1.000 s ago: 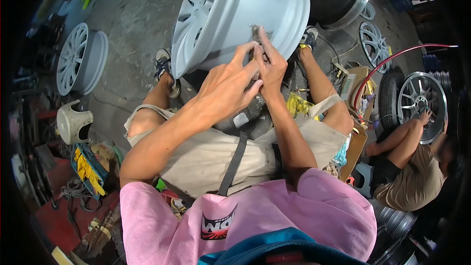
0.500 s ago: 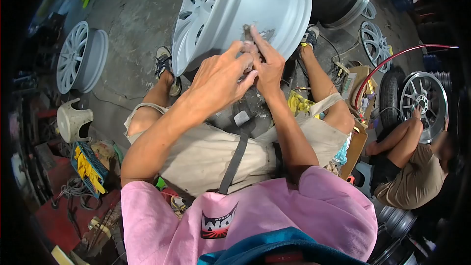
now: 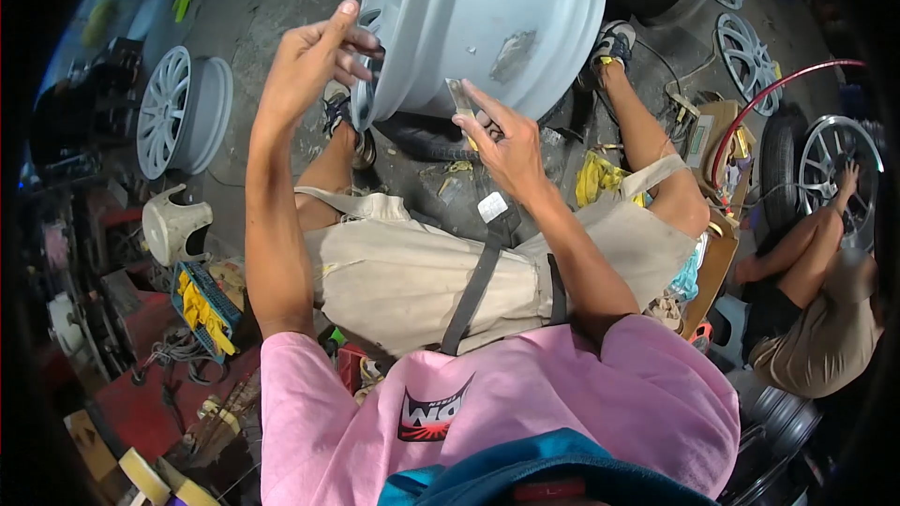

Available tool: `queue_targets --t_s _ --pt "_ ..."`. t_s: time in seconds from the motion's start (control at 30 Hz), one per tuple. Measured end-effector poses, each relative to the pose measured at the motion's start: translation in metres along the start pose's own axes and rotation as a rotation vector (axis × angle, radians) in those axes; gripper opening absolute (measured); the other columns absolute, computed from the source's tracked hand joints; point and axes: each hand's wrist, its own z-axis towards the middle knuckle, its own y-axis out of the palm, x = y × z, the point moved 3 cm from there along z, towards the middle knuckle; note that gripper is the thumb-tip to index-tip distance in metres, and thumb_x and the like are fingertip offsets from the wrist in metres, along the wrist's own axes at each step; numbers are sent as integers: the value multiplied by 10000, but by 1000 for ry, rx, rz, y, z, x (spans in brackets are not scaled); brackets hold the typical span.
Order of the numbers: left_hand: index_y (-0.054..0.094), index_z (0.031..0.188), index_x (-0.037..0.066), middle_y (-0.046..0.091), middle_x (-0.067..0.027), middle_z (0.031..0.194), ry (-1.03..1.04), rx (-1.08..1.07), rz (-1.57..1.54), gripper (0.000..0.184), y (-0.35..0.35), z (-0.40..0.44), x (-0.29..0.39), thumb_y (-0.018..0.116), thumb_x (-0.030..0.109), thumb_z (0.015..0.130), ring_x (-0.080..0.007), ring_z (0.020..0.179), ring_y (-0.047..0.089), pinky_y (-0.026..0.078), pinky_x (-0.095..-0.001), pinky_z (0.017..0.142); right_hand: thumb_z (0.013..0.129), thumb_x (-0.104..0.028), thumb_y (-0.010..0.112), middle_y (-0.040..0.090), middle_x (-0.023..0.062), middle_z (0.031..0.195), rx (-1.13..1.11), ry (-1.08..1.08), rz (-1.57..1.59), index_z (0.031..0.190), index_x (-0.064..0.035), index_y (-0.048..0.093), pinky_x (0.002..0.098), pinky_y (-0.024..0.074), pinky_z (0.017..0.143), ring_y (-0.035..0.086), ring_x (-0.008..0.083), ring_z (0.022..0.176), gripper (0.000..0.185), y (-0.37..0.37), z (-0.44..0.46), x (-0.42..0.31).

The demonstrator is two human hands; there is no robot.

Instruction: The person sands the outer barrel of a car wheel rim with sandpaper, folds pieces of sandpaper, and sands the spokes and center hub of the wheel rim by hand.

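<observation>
While floor (image 3: 267, 23) opens outside the left hand's (image 3: 312, 66) loose fingers (image 3: 356, 67), the wheel's (image 3: 502, 23) edge blocks inward; the right hand (image 3: 509, 142) pinches a blade (image 3: 458, 96) near its barrel.

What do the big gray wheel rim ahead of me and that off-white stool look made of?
Wheel rim: probably metal, coated satin gray; soft sheen, broken by a darker patch. Stool: likely molded plastic, matte off-white, judging by its one-piece rounded shape.

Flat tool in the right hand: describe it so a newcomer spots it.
Find the big grey wheel, top centre. Near its lower edge, the right hand holds the flat tool. Unlike the curved wheel, it is a thin, straight strip.
</observation>
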Motion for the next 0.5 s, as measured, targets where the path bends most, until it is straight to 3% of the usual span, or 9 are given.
queue_targets --t_s 0.07,0.13,0.23,0.27,0.5 --pt "760 997 -85 774 -148 937 -23 -51 25 735 9 -2 2 566 622 1039 -144 685 704 555 -281 652 969 -107 753 660 126 805 -7 42 39 1360 -72 701 333 519 593 665 188 630 396 -1 3 1" --pt "761 1026 -90 772 -160 957 -42 -101 48 737 14 -1 -1 564 620 1040 -138 699 688 560 -284 669 997 -78 711 645 110 818 -27 -171 7 1306 -42 721 323 546 602 732 190 700 312 0 12 -2" --pt "760 1031 -88 742 -123 901 -83 -136 84 794 15 2 -4 501 662 1048 -139 711 659 563 -284 679 1004 -39 683 637 98 841 1 -114 125 1273 -43 732 321 575 629 765 203 772 273 1 17 -12" --pt "760 1016 -81 723 -91 864 -100 -160 105 817 16 2 -5 468 682 1051 -147 722 656 566 -281 678 1004 -39 683 637 98 841 4 -113 126 1273 -43 732 321 575 629 765 203 772 273 2 17 -12" --pt "763 1040 -92 723 -103 898 -108 -184 106 843 19 3 -6 448 689 1054 -165 770 659 560 -292 706 995 5 669 663 104 877 79 -272 102 1273 -50 735 316 584 636 769 208 782 291 9 26 -2"
